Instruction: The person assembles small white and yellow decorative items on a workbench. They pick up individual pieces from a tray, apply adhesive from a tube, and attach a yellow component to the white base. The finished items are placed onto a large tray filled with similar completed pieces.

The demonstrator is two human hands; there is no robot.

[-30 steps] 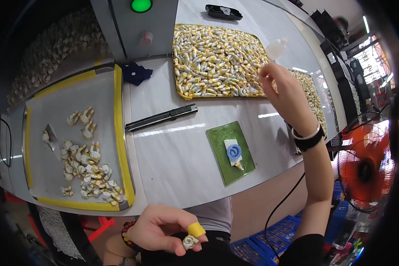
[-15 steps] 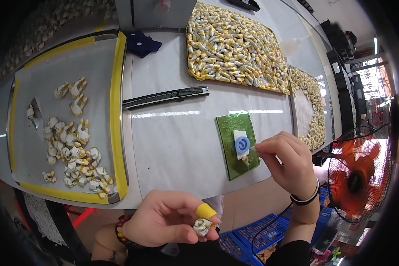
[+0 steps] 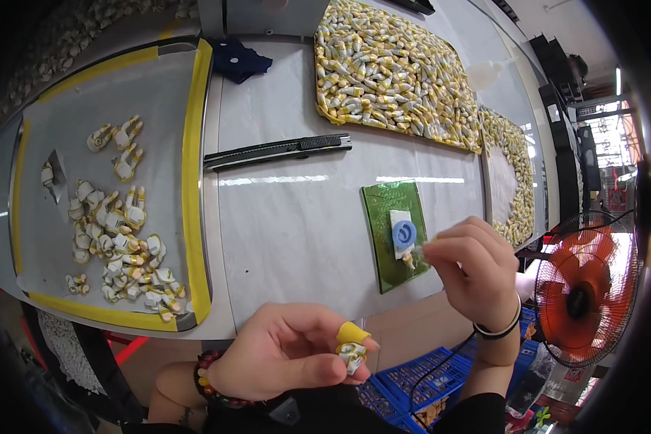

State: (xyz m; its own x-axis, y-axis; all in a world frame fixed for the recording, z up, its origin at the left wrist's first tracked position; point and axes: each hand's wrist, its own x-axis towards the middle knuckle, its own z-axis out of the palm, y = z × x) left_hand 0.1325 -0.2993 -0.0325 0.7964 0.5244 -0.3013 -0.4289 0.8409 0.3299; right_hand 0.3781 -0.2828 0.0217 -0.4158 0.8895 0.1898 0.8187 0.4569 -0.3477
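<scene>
My left hand [image 3: 282,353], a yellow wrap round one fingertip, pinches a small white-and-yellow piece [image 3: 351,354] near the lower edge of the view. To the right, my right hand [image 3: 477,271] is closed in a pinch just beside a green plate [image 3: 385,271]. What its fingertips hold, if anything, is too small to make out. On the plate lies a white block bearing a round blue piece [image 3: 403,233] with a curved recess. A small yellowish piece [image 3: 410,259] pokes out at the block's near end, close to my right fingertips.
A yellow-taped tray [image 3: 197,195] at left holds several white-and-yellow pieces [image 3: 126,253]. A black cutter knife [image 3: 278,152] lies mid-table. Behind it stands a full tray of similar pieces [image 3: 383,72], with another tray [image 3: 505,181] at right. An orange fan [image 3: 584,289] stands at far right.
The table contents have shifted slightly rightward in view. My left hand has moved a little right with its piece. My right hand keeps its pinch beside the plate.
</scene>
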